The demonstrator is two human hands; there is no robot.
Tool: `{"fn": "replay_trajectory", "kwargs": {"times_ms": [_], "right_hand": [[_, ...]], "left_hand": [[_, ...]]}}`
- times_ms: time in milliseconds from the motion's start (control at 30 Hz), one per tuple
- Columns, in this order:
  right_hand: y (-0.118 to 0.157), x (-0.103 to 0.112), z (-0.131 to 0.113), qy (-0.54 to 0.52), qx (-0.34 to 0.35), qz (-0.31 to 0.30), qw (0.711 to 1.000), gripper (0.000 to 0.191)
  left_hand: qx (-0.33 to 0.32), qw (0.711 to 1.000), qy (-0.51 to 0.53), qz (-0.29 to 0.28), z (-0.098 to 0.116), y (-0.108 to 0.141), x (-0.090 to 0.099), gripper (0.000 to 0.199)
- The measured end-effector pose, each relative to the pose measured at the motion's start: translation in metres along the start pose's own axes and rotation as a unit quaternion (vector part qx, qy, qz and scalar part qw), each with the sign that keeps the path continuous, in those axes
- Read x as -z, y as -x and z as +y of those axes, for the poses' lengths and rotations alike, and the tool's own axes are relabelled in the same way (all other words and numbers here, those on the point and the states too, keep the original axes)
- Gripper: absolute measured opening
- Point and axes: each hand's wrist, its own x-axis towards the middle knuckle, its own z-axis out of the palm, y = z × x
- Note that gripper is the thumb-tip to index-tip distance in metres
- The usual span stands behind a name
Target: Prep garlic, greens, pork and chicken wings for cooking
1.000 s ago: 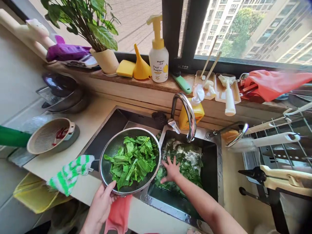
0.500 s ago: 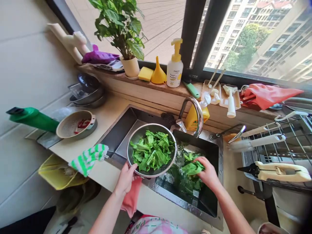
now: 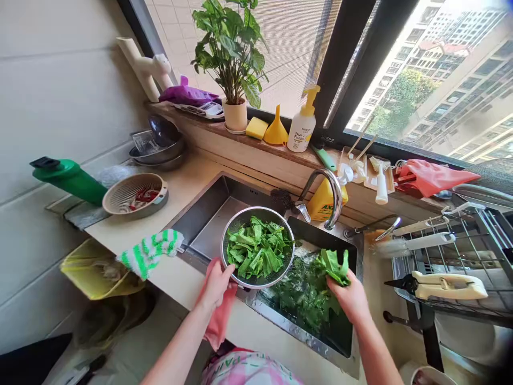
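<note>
My left hand (image 3: 218, 280) grips the near-left rim of a round mesh strainer (image 3: 225, 231), which sits over the divider between two sink basins. Cut leafy greens (image 3: 259, 248) fill it. In my right hand (image 3: 350, 297) is a bunch of wet leafy greens (image 3: 335, 265), raised above the right basin (image 3: 348, 339). More greens (image 3: 308, 299) float in the water below. A pink cloth (image 3: 220, 315) hangs at the counter edge behind my left wrist.
A curved faucet (image 3: 336, 198) rises behind the basins. On the left counter are a green-striped cloth (image 3: 152, 251), a colander with red pieces (image 3: 114, 200) and a green bottle (image 3: 70, 179). A wire rack with pruning shears (image 3: 449, 285) stands at right. Bottles and a potted plant (image 3: 234, 115) line the sill.
My right hand has lifted its bunch of greens out of the water and turned it upward. My left hand still holds the strainer. The whole view has shifted slightly.
</note>
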Motion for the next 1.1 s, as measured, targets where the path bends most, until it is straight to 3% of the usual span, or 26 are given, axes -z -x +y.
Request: {"fn": "replay_trajectory", "kwargs": {"times_ms": [100, 200, 333, 400, 500, 567, 633, 700, 767, 833, 967, 1100], "right_hand": [[-0.001, 0.013, -0.064, -0.055, 0.091, -0.03, 0.994, 0.027], [-0.012, -0.015, -0.116, -0.02, 0.166, -0.083, 0.982, 0.019], [-0.025, -0.066, -0.138, 0.134, 0.164, -0.152, 0.966, 0.064], [-0.025, -0.078, -0.133, 0.151, 0.199, -0.163, 0.955, 0.062], [-0.029, -0.074, -0.115, 0.118, 0.286, -0.231, 0.922, 0.039], [-0.039, -0.063, -0.096, 0.062, 0.295, -0.212, 0.93, 0.032], [-0.058, -0.053, -0.067, 0.037, 0.221, -0.129, 0.966, 0.035], [-0.08, -0.049, -0.028, 0.093, 0.101, -0.089, 0.986, 0.043], [-0.098, -0.053, 0.017, 0.173, -0.001, -0.109, 0.979, 0.044], [-0.105, -0.064, 0.06, 0.21, -0.055, -0.151, 0.964, 0.055], [-0.082, -0.096, 0.121, 0.235, -0.129, -0.261, 0.927, 0.098], [-0.034, -0.133, 0.135, 0.235, -0.142, -0.35, 0.896, 0.111]], "left_hand": [[0.007, 1.0, -0.004, -0.014, 0.001, 0.004, -0.008, 0.018], [0.015, 0.999, -0.003, -0.038, 0.001, 0.011, -0.016, 0.017], [0.018, 0.999, -0.007, -0.047, 0.0, 0.014, -0.02, 0.016], [0.014, 0.999, -0.011, -0.052, -0.001, 0.012, -0.02, 0.019], [0.002, 0.998, -0.02, -0.062, 0.0, 0.008, -0.02, 0.024], [0.006, 0.997, -0.031, -0.064, 0.0, 0.005, -0.019, 0.023], [0.023, 0.997, -0.041, -0.058, 0.0, 0.002, -0.017, 0.019], [0.048, 0.997, -0.04, -0.048, 0.0, -0.001, -0.013, 0.016], [0.066, 0.997, -0.028, -0.039, 0.001, -0.003, -0.008, 0.018], [0.073, 0.997, -0.014, -0.026, 0.002, -0.005, -0.003, 0.021], [0.067, 0.998, 0.003, 0.012, 0.006, -0.008, 0.005, 0.025], [0.062, 0.998, 0.019, 0.024, 0.008, -0.013, 0.007, 0.024]]}}
